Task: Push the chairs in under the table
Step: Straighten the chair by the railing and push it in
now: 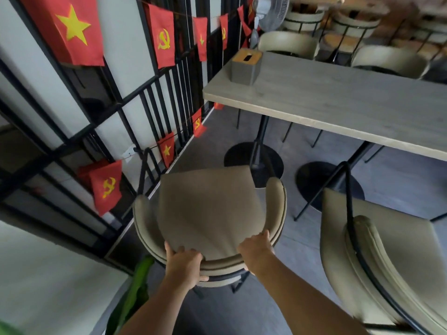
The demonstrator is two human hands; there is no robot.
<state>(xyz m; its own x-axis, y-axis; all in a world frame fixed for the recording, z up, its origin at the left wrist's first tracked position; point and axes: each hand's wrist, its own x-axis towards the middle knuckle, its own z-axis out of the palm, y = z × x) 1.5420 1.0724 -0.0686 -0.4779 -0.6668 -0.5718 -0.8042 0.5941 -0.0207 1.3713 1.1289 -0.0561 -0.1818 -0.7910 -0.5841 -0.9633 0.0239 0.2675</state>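
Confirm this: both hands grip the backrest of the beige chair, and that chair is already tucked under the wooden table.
Not tucked. The head view shows the left hand and right hand gripping the backrest of the beige chair, but that chair stands out on the floor, short of the wooden table.

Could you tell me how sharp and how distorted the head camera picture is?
Head view: wide-angle bending bows the railing and table edge; the far chairs and fan are blurred; both the left hand and right hand on the near chair are fairly sharp.
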